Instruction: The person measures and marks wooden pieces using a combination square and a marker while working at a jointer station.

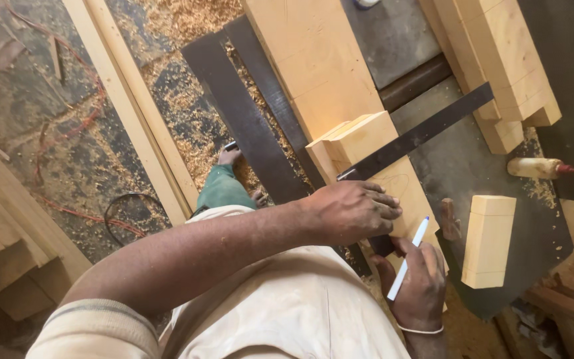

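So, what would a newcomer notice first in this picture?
At the centre, the left hand presses flat on a pale wood block, beside a dark metal square lying across it. Just below, the right hand holds a white pen, tip up. Sawdust covers the floor at upper left.

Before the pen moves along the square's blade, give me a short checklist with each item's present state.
1. Left hand pressing on the wood block: ok, palm lies flat on it.
2. Steel square laid across the block: ok, its blade spans the top face.
3. Right hand gripping the pen: ok, tip points at the block.
4. Pen tip touching the wood: cannot tell.
5. Square's stock seated tight on the block's edge: cannot tell, the left hand hides it.
6. Loose small block apart from the hands: ok.
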